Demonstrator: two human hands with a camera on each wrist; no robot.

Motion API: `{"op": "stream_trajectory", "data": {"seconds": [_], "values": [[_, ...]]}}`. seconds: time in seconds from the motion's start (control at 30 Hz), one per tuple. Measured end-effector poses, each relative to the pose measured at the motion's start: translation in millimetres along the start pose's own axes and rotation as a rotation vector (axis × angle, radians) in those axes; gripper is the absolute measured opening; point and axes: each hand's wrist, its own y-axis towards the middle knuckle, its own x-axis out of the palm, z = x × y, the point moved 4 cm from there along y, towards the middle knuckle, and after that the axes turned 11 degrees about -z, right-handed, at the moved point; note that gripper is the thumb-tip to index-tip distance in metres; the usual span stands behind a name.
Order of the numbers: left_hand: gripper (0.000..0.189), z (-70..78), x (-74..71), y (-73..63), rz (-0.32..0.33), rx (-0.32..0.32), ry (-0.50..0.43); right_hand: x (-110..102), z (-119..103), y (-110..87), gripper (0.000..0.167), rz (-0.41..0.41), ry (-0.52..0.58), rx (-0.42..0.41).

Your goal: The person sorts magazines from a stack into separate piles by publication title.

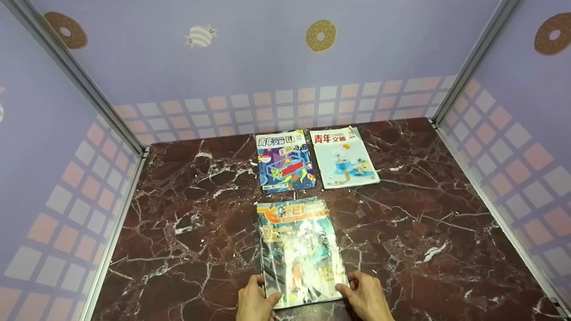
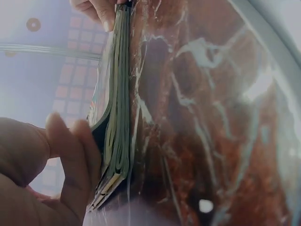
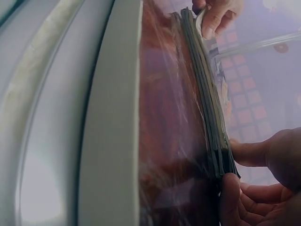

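A stack of magazines (image 1: 296, 254), the top one with a glossy, glare-streaked cover, lies near the front of the marble-patterned surface. My left hand (image 1: 258, 299) grips its near left corner, thumb over the cover and fingers along the side. At the near right corner my right hand (image 1: 366, 294) holds the stack the same way. The layered page edges (image 2: 120, 94) show side-on in the left wrist view. In the right wrist view, the right thumb (image 3: 251, 153) lies against the cover side and the fingers are at the corner.
Behind the stack lie two smaller magazines, a dark colourful one (image 1: 285, 162) on the left and a pale one with an island picture (image 1: 343, 158) on the right. Purple patterned walls (image 1: 267, 53) enclose the back and both sides, with metal strips (image 1: 473, 62) at the corners.
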Motion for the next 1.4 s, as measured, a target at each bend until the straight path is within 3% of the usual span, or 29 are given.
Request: {"op": "stream_trajectory", "data": {"seconds": [0.1, 0.2, 0.3, 0.4, 0.53, 0.67, 0.77, 0.9, 1.17, 1.4], "values": [[0.059, 14.2, -7.3, -9.9, -0.067, -0.005, -0.098, -1.1, -1.5, 0.7, 0.036, -0.001, 0.011, 0.008], [0.059, 22.9, -10.9, -16.3, -0.113, -0.002, -0.130, -5.7, -10.0, -2.4, 0.030, -0.003, 0.013, 0.041], [0.064, 23.8, -11.1, -17.0, -0.169, -0.001, -0.157, -8.7, -9.8, -2.5, 0.029, -0.021, 0.051, 0.084], [0.072, 20.3, -8.2, -14.9, -0.242, -0.020, -0.242, -14.8, -15.4, -5.5, 0.025, -0.018, 0.107, 0.111], [0.080, 18.7, -2.3, -12.7, -0.303, -0.058, -0.372, -29.0, -35.2, -17.8, 0.022, -0.056, 0.279, 0.114], [0.082, 20.6, 0.9, -9.9, -0.315, -0.077, -0.437, -33.5, -41.7, -21.7, 0.026, -0.152, 0.479, 0.118], [0.083, 22.6, 1.4, -7.5, -0.317, -0.067, -0.458, -34.2, -42.2, -20.8, 0.022, -0.165, 0.562, 0.109], [0.082, 24.1, 0.7, -6.4, -0.306, -0.032, -0.456, -34.5, -42.4, -19.2, 0.014, -0.105, 0.595, 0.096], [0.070, 26.8, -2.9, -9.3, -0.224, 0.085, -0.467, -35.7, -50.0, -16.2, 0.014, 0.000, 0.622, 0.055], [0.067, 28.8, -9.9, -5.2, -0.186, 0.141, -0.479, -36.9, -59.4, -8.9, 0.014, 0.018, 0.644, 0.010]]}}
